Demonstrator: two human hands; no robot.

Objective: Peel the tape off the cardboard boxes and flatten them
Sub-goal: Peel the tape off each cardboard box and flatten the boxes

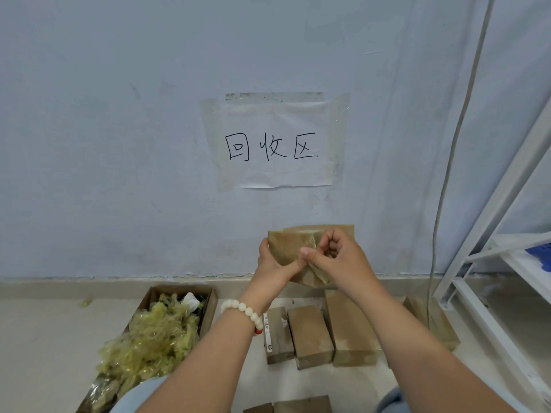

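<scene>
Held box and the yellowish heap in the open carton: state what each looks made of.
Held box: matte brown cardboard, seemingly; dull, flat face. Its tape, pinched by the right hand: thin glossy clear plastic film, wrinkled and shiny. Heap: likely crumpled peeled tape, translucent yellowish, glinting.

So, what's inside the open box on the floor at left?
A heap of crumpled yellowish tape fills the open box, with a white crumpled wad at its far end. The heap hides the box floor and anything beneath.

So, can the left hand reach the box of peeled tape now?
Probably yes: nothing lies between the left hand and the tape box, though it is holding the cardboard box.
</scene>
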